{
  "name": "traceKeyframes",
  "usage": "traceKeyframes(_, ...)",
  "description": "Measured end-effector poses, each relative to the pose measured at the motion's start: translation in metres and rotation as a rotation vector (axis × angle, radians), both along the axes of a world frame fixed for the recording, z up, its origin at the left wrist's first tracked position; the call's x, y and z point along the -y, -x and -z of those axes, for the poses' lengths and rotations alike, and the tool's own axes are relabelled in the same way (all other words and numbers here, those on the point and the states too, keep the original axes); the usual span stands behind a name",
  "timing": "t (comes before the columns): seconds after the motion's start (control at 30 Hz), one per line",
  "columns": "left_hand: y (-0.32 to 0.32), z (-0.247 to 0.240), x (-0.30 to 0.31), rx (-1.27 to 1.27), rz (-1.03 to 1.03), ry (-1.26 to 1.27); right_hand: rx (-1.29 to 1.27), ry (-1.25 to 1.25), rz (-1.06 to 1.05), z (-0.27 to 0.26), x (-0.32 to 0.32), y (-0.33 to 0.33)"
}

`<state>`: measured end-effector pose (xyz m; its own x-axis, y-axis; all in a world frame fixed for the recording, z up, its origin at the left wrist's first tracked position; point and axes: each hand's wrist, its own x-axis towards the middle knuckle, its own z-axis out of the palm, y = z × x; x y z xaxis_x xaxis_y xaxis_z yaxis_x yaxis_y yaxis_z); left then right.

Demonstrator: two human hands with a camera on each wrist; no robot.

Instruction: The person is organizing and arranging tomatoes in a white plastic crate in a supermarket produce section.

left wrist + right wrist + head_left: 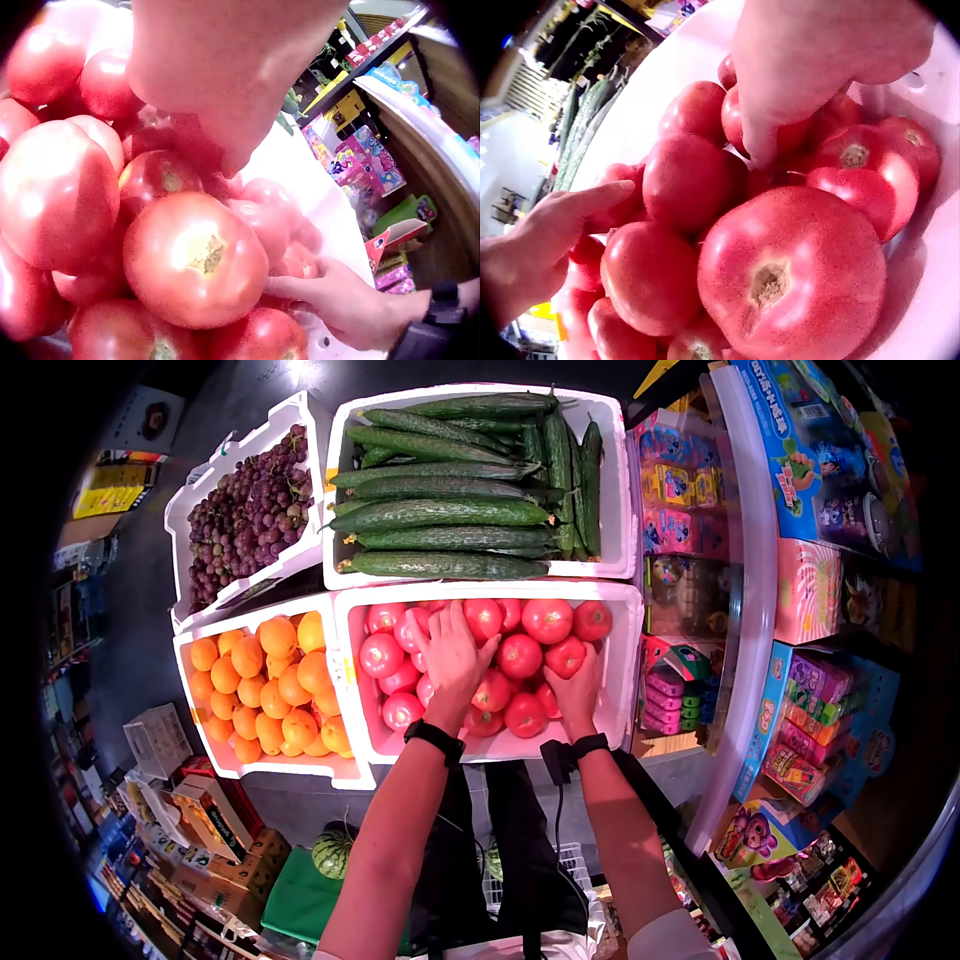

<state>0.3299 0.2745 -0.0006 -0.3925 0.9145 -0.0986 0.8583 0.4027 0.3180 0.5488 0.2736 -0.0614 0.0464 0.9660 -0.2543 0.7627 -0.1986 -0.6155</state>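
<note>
Red tomatoes (520, 656) fill a white foam box (625, 600) in front of the person. The left hand (455, 665) lies over the tomatoes in the middle of the box, fingers extended and thumb apart; in the right wrist view this hand (536, 240) touches a tomato at the left. The right hand (577, 690) grips a tomato (566, 657) near the box's right side. In the left wrist view the right hand (341, 300) reaches in among tomatoes, its fingertips partly hidden. The right wrist view has the right hand (810, 60) with fingers pointing down.
Cucumbers (450, 513) lie in a white box behind the tomatoes. Purple grapes (250, 510) fill a box at the back left, and orange fruits (270, 690) one at the left. Packaged goods (685, 560) stand on shelves at the right. A watermelon (331, 854) sits low at the left.
</note>
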Motion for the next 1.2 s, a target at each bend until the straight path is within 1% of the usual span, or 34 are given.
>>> traceKeyframes(0.1, 0.003, -0.001, -0.002, -0.011, 0.006, 0.022, -0.033, 0.039, 0.015, 0.005, 0.002, 0.000)
traceKeyframes(0.2, 0.007, -0.004, 0.000, 0.017, 0.022, 0.032, -0.011, 0.012, 0.002, 0.005, 0.003, 0.000)
traceKeyframes(0.27, 0.007, -0.006, 0.005, 0.070, 0.058, -0.063, 0.004, -0.005, -0.005, -0.002, 0.006, -0.003)
traceKeyframes(0.3, 0.006, -0.012, 0.008, 0.072, 0.060, -0.061, 0.021, -0.023, -0.014, -0.006, 0.008, -0.005)
traceKeyframes(0.33, 0.005, -0.019, 0.010, 0.164, 0.045, -0.076, 0.022, -0.023, -0.013, -0.013, 0.009, -0.009)
traceKeyframes(0.37, 0.004, -0.026, 0.012, 0.257, 0.030, -0.092, -0.074, 0.041, 0.009, -0.021, 0.013, -0.015)
traceKeyframes(0.4, 0.002, -0.033, 0.016, 0.259, 0.033, -0.091, -0.169, 0.105, 0.032, -0.030, 0.018, -0.022)
traceKeyframes(0.43, -0.001, -0.040, 0.022, 0.286, 0.109, -0.184, -0.166, 0.106, 0.035, -0.040, 0.026, -0.028)
traceKeyframes(0.47, -0.005, -0.046, 0.029, 0.312, 0.184, -0.275, -0.306, 0.161, 0.053, -0.051, 0.036, -0.035)
traceKeyframes(0.5, -0.012, -0.050, 0.038, 0.315, 0.185, -0.275, -0.446, 0.216, 0.069, -0.064, 0.044, -0.039)
traceKeyframes(0.53, -0.022, -0.054, 0.047, 0.437, 0.238, -0.215, -0.442, 0.215, 0.071, -0.086, 0.051, -0.038)
traceKeyframes(0.57, -0.032, -0.058, 0.057, 0.561, 0.292, -0.153, -0.683, 0.363, 0.124, -0.116, 0.056, -0.033)
traceKeyframes(0.6, -0.041, -0.061, 0.069, 0.568, 0.293, -0.152, -0.922, 0.510, 0.178, -0.137, 0.061, -0.030)
traceKeyframes(0.63, -0.050, -0.064, 0.080, 0.587, 0.380, -0.162, -0.917, 0.508, 0.182, -0.147, 0.065, -0.031)
traceKeyframes(0.67, -0.058, -0.065, 0.089, 0.606, 0.467, -0.171, -0.768, 0.516, 0.060, -0.154, 0.069, -0.033)
traceKeyframes(0.7, -0.064, -0.067, 0.095, 0.610, 0.467, -0.172, -0.619, 0.520, -0.062, -0.157, 0.072, -0.034)
traceKeyframes(0.73, -0.071, -0.068, 0.101, 0.616, 0.473, -0.102, -0.506, 0.500, -0.116, -0.157, 0.075, -0.037)
traceKeyframes(0.77, -0.077, -0.069, 0.107, 0.622, 0.476, -0.029, -0.504, 0.507, -0.115, -0.157, 0.079, -0.037)
traceKeyframes(0.8, -0.083, -0.068, 0.111, 0.635, 0.479, 0.023, -0.463, 0.458, -0.119, -0.156, 0.083, -0.037)
traceKeyframes(0.83, -0.086, -0.070, 0.113, 0.636, 0.476, 0.027, -0.423, 0.409, -0.125, -0.153, 0.088, -0.037)
traceKeyframes(0.87, -0.090, -0.074, 0.116, 0.626, 0.522, -0.014, -0.415, 0.340, -0.109, -0.137, 0.099, -0.043)
traceKeyframes(0.9, -0.092, -0.076, 0.119, 0.616, 0.568, -0.055, -0.413, 0.346, -0.108, -0.131, 0.102, -0.047)
traceKeyframes(0.97, -0.092, -0.071, 0.123, 0.626, 0.569, -0.027, -0.431, 0.376, -0.081, -0.122, 0.104, -0.057)
traceKeyframes(1.0, -0.089, -0.064, 0.125, 0.563, 0.583, -0.004, -0.356, 0.268, -0.093, -0.122, 0.101, -0.058)
traceKeyframes(1.03, -0.083, -0.064, 0.122, 0.500, 0.596, 0.020, -0.354, 0.271, -0.096, -0.128, 0.092, -0.057)
traceKeyframes(1.07, -0.074, -0.061, 0.118, 0.416, 0.609, 0.047, -0.161, 0.207, -0.131, -0.135, 0.081, -0.058)
traceKeyframes(1.1, -0.069, -0.055, 0.112, 0.417, 0.607, 0.047, 0.031, 0.143, -0.166, -0.140, 0.071, -0.058)
traceKeyframes(1.13, -0.064, -0.048, 0.106, 0.310, 0.622, -0.004, 0.093, 0.098, -0.163, -0.140, 0.064, -0.057)
traceKeyframes(1.17, -0.062, -0.042, 0.100, 0.203, 0.634, -0.054, 0.093, 0.098, -0.168, -0.140, 0.057, -0.054)
traceKeyframes(1.2, -0.061, -0.040, 0.093, 0.208, 0.645, -0.116, 0.178, 0.115, -0.238, -0.141, 0.049, -0.050)
